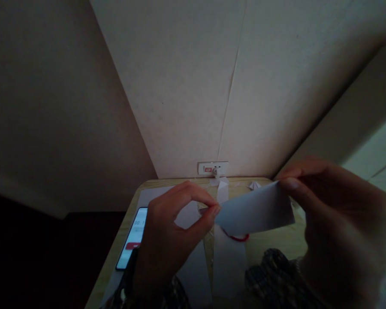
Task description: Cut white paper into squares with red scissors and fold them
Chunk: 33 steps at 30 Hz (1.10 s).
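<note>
A small rectangular strip of paper [255,210] is stretched between my two hands, above the table. My left hand [180,227] pinches its left end between thumb and forefinger. At the upper right corner, the thumb and forefinger of my right hand [334,223] grip the same paper. Its lower right corner hangs free. Below it, part of a red loop [239,237], perhaps a scissors handle, shows on a white sheet [230,266]; the rest is hidden by the paper.
A lit phone [131,240] showing a timer lies on white paper left of my left hand. A small folded paper piece [254,185] sits at the back of the wooden table [116,253]. Behind, a wall socket [212,168] has a plug in it.
</note>
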Each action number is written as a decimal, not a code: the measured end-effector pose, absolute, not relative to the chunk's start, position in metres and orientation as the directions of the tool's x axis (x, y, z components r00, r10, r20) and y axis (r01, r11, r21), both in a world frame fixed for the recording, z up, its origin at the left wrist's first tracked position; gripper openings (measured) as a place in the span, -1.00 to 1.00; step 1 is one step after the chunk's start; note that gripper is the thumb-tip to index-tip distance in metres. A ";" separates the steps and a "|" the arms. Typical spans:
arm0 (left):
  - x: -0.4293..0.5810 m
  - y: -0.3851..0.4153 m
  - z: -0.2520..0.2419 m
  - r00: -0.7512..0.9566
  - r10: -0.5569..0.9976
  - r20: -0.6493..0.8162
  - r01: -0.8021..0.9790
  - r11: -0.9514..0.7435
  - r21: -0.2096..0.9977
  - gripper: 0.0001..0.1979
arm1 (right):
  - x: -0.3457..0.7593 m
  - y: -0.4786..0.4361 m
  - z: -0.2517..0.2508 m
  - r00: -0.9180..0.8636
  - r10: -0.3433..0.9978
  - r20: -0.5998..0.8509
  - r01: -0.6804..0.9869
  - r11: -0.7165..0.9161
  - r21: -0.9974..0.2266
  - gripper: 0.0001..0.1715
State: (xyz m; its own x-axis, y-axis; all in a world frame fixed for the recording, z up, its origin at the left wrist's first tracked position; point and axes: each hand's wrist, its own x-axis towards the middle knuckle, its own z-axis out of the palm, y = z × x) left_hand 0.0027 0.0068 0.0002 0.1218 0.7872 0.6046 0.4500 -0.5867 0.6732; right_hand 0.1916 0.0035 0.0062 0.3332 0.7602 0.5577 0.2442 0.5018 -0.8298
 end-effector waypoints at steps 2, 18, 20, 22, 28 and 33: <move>-0.001 0.007 0.001 0.115 0.790 0.602 0.455 -0.581 0.675 -0.85 | 0.193 0.004 0.008 0.326 0.765 0.555 0.246 0.498 -0.831 -0.80; -0.014 0.006 -0.006 -0.034 0.859 0.511 0.254 -0.487 0.835 -0.67 | 0.207 0.026 0.012 0.394 0.889 0.233 -0.206 0.332 -0.920 -0.82; -0.011 0.003 -0.004 -0.039 0.857 0.513 0.198 -0.497 0.845 -0.64 | 0.208 0.027 0.013 0.338 0.924 0.179 -0.230 0.266 -0.936 -0.80; -0.009 0.000 -0.003 -0.056 0.858 0.511 0.128 -0.501 0.856 -0.65 | 0.211 0.028 0.014 0.287 0.948 0.140 -0.221 0.207 -0.953 -0.76; -0.007 -0.002 -0.003 0.018 0.850 0.527 0.061 -0.527 0.848 -0.61 | 0.207 0.029 0.014 0.143 0.988 0.048 -0.242 0.082 -0.967 -0.71; -0.008 -0.002 -0.002 0.009 0.885 0.466 0.086 -0.465 0.881 -0.68 | 0.201 0.029 0.012 0.124 0.991 0.047 -0.274 0.080 -0.958 -0.74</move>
State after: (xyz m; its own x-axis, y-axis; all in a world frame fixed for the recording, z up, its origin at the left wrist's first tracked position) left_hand -0.0075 -0.0018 -0.0019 0.0093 0.8846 0.4662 0.0861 -0.4652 0.8810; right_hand 0.2010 0.0287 0.0123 0.1243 0.9911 0.0468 -0.2738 0.0796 -0.9585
